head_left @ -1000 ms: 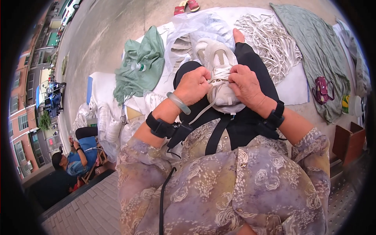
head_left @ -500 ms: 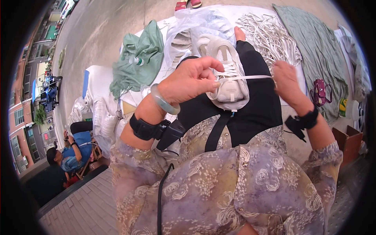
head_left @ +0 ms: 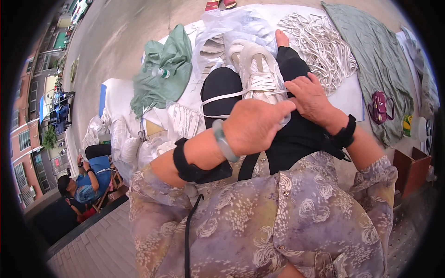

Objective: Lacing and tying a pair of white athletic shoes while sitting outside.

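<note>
A white-beige sneaker (head_left: 260,76) rests on my lap, its toe toward me and partly behind my hands. Its white shoelace (head_left: 217,98) crosses the tongue, and a long loop swings out to the left over my black-trousered knee. My left hand (head_left: 259,124), slightly blurred, is closed over the toe end, and the returning end of the loop runs in under it; its fingertips are mostly hidden. At the shoe's right side, my right hand (head_left: 311,99) pinches the lace beside the eyelets. The two hands nearly meet.
A heap of loose white laces (head_left: 320,51) lies right of my foot. Ahead are a clear plastic bag (head_left: 236,25) and another pale shoe (head_left: 235,51). Green cloth (head_left: 169,65) with a bottle (head_left: 161,72) lies left; a maroon pouch (head_left: 380,107) lies right. A person (head_left: 88,183) sits far left.
My left hand has moved right and toward me, turning its back up. My right hand has come in from the right to the shoe. The taut lace now hangs in a loop on the left.
</note>
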The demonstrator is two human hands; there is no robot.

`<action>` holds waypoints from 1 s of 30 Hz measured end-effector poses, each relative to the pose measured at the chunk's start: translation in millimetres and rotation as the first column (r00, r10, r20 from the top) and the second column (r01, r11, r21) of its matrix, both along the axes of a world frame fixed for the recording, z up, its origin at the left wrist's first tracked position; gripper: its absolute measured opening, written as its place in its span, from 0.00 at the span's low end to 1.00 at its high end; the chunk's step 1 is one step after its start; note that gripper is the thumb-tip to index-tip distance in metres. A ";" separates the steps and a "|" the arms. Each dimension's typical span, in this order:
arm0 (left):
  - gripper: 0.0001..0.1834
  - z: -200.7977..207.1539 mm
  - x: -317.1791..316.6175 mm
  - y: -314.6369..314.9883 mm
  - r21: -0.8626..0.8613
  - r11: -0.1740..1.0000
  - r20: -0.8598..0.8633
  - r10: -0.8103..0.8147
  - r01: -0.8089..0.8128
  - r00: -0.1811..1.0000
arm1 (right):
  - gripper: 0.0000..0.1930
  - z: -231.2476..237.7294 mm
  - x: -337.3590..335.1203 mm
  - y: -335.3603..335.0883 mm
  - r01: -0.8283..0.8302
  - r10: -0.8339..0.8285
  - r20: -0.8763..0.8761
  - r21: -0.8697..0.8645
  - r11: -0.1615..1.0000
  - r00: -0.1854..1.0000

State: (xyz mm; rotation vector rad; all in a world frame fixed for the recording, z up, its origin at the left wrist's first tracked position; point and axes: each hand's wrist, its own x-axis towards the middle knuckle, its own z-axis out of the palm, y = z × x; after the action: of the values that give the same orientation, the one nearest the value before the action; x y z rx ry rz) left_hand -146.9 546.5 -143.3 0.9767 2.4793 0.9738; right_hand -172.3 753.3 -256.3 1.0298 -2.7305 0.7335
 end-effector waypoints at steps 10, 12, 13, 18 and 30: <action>0.16 -20.8 -22.5 -10.6 0.020 0.987 -0.296 0.161 -0.162 0.941 | 0.06 -15.9 23.0 121.7 0.081 -0.076 -0.034 0.192 0.978 0.997; 0.14 -18.3 -33.7 -21.0 0.012 0.973 -0.235 0.225 -0.229 0.946 | 0.06 -29.0 37.8 168.5 0.162 -0.168 -0.003 0.286 0.944 0.986; 0.13 -17.4 -38.8 -27.0 0.005 0.956 -0.173 0.289 -0.293 0.942 | 0.06 -34.1 44.2 186.1 0.199 -0.215 0.013 0.331 0.922 0.976; 0.08 -15.1 -44.7 -42.5 0.065 0.861 0.165 0.489 -0.505 0.856 | 0.06 -52.3 48.2 195.1 0.263 -0.322 0.084 0.404 0.876 0.943; 0.27 40.7 -41.4 10.3 0.201 0.973 -0.347 -0.035 0.111 0.937 | 0.15 87.4 -6.9 -39.9 0.464 0.669 0.633 -0.762 0.451 0.390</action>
State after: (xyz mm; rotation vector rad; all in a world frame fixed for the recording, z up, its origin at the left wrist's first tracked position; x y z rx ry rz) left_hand -188.3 556.8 -102.6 1.4061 2.6236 1.1554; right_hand -179.2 713.4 -168.8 0.4954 -1.8562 3.2068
